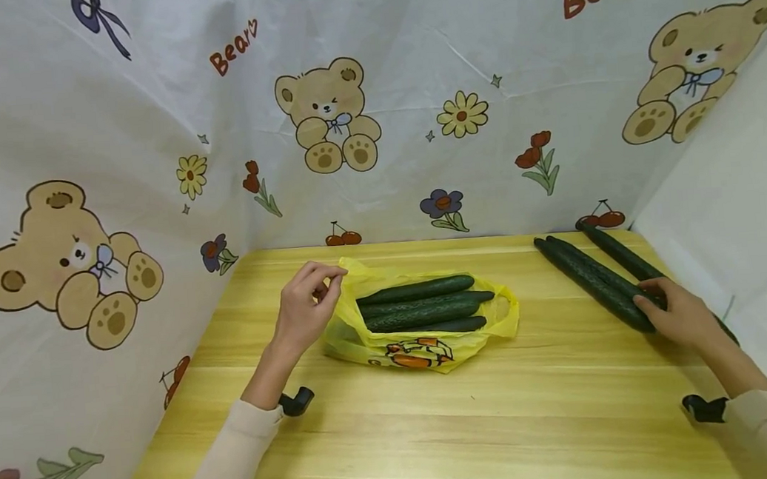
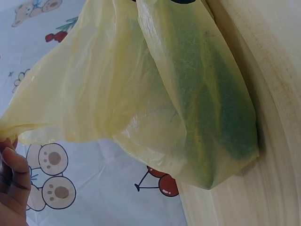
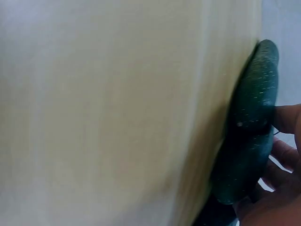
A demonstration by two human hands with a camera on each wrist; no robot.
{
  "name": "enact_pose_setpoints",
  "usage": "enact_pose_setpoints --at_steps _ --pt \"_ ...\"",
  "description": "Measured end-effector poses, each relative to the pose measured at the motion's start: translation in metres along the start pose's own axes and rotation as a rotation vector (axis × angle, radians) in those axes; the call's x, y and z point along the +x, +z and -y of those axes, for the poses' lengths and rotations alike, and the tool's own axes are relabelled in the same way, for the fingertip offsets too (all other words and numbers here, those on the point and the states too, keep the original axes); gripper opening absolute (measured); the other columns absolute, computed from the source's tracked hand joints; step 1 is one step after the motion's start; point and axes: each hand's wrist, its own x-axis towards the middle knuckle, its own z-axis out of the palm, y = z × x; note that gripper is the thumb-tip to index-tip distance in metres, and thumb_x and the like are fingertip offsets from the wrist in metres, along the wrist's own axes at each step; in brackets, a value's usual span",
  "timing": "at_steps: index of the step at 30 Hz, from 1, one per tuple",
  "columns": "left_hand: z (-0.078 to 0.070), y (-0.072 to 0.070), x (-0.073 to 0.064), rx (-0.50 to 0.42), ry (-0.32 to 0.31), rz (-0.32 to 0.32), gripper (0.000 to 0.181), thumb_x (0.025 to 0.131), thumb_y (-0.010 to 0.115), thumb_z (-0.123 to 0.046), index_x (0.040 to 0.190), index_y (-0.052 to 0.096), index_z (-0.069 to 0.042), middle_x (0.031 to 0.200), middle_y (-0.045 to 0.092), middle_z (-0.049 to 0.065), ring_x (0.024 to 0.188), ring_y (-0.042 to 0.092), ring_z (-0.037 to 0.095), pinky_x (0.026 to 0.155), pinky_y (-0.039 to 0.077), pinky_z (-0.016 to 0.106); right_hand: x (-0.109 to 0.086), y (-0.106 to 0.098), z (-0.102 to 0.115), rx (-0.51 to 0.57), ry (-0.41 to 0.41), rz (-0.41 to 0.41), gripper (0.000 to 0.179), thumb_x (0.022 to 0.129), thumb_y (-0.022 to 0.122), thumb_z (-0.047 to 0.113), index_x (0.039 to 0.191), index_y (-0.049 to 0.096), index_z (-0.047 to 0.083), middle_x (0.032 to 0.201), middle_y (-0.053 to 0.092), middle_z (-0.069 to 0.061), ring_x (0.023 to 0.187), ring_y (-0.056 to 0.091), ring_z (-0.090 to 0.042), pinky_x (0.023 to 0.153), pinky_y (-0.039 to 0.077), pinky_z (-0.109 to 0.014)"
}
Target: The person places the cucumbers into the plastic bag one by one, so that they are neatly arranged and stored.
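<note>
My left hand (image 1: 304, 308) pinches the upper left edge of a yellow plastic bag (image 1: 378, 353), pulling it taut in the left wrist view. Several dark green cucumbers (image 1: 422, 311) lie inside, visible through the bag's opening. On the right, two cucumbers (image 1: 589, 277) lie side by side, and my right hand (image 1: 679, 311) grips near their closest end. The right wrist view shows thumb and fingers around a cucumber (image 3: 256, 89), with another cucumber (image 3: 242, 165) against it; part of the grip is hidden. Another long cucumber (image 1: 614, 249) runs beneath the right hand.
Wood-grain tabletop (image 1: 398, 446) lies under everything. A white sheet with printed bears (image 1: 328, 117) stands behind and to the left, and a plain white wall (image 1: 743, 229) borders the right side. Black devices (image 1: 297, 401) sit at both wrists.
</note>
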Motion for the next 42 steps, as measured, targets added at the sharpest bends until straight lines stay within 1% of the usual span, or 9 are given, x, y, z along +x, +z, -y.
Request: enact_pose_setpoints --at_steps 9,15,24,27,30,34,38,42 --pt "0.002 0.003 -0.001 -0.007 -0.011 0.002 0.012 0.103 0.071 -0.005 0.110 0.081 -0.007 0.098 0.070 0.002 0.064 0.051 0.006 0.056 0.043 0.019 0.000 0.006 -0.001 0.003 0.041 -0.001 0.066 0.118 0.037 0.040 0.157 0.035 -0.013 0.147 0.040 -0.053 0.120 0.046 -0.073 0.091 0.043 -0.078" --pt "0.002 0.005 -0.002 0.000 -0.020 0.009 0.013 0.103 0.071 -0.007 0.110 0.081 -0.008 0.098 0.070 0.002 0.063 0.051 0.006 0.056 0.043 0.020 -0.002 0.010 -0.001 0.022 0.071 -0.015 0.065 0.118 0.035 0.039 0.159 0.034 -0.011 0.148 0.039 -0.053 0.123 0.043 -0.074 0.093 0.041 -0.079" --pt "0.003 0.006 -0.003 -0.008 -0.029 0.017 0.013 0.104 0.070 -0.007 0.110 0.082 -0.009 0.098 0.070 0.002 0.063 0.051 0.005 0.056 0.044 0.021 -0.004 0.010 -0.003 0.057 0.077 -0.033 0.066 0.118 0.033 0.040 0.161 0.031 -0.011 0.150 0.038 -0.052 0.126 0.041 -0.074 0.094 0.039 -0.079" --pt "0.003 0.006 -0.002 -0.004 -0.026 0.014 0.013 0.104 0.070 -0.007 0.111 0.082 -0.009 0.098 0.070 0.002 0.063 0.051 0.005 0.056 0.044 0.020 -0.003 0.008 -0.003 0.079 0.069 -0.046 0.065 0.118 0.032 0.038 0.161 0.030 -0.010 0.149 0.038 -0.053 0.127 0.039 -0.075 0.095 0.038 -0.080" --pt "0.004 0.005 0.000 -0.003 -0.027 0.004 0.013 0.103 0.071 -0.007 0.110 0.082 -0.009 0.097 0.070 0.001 0.063 0.051 0.005 0.057 0.044 0.021 0.000 0.008 -0.003 0.093 0.048 -0.072 0.063 0.118 0.034 0.036 0.160 0.032 -0.010 0.148 0.040 -0.052 0.127 0.040 -0.074 0.096 0.037 -0.080" --pt "0.004 0.006 0.000 -0.007 -0.025 0.016 0.013 0.103 0.071 -0.007 0.110 0.082 -0.008 0.098 0.070 0.001 0.063 0.051 0.005 0.057 0.044 0.020 0.001 0.008 -0.001 0.105 0.032 -0.098 0.061 0.118 0.035 0.034 0.159 0.034 -0.010 0.146 0.041 -0.052 0.125 0.042 -0.074 0.094 0.038 -0.079" --pt "0.004 0.008 -0.001 -0.012 -0.026 0.023 0.013 0.104 0.070 -0.008 0.111 0.081 -0.010 0.098 0.070 0.001 0.064 0.051 0.005 0.057 0.044 0.020 -0.001 0.004 0.004 0.125 0.028 -0.092 0.061 0.118 0.034 0.036 0.162 0.032 -0.007 0.148 0.039 -0.053 0.126 0.040 -0.075 0.095 0.038 -0.080" --pt "0.004 0.008 -0.001 -0.014 -0.027 0.018 0.013 0.104 0.070 -0.008 0.111 0.081 -0.009 0.098 0.070 0.001 0.064 0.051 0.005 0.057 0.045 0.021 -0.001 0.000 0.010 0.160 -0.011 -0.090 0.059 0.118 0.037 0.033 0.163 0.033 -0.004 0.151 0.039 -0.052 0.127 0.040 -0.074 0.094 0.037 -0.080"
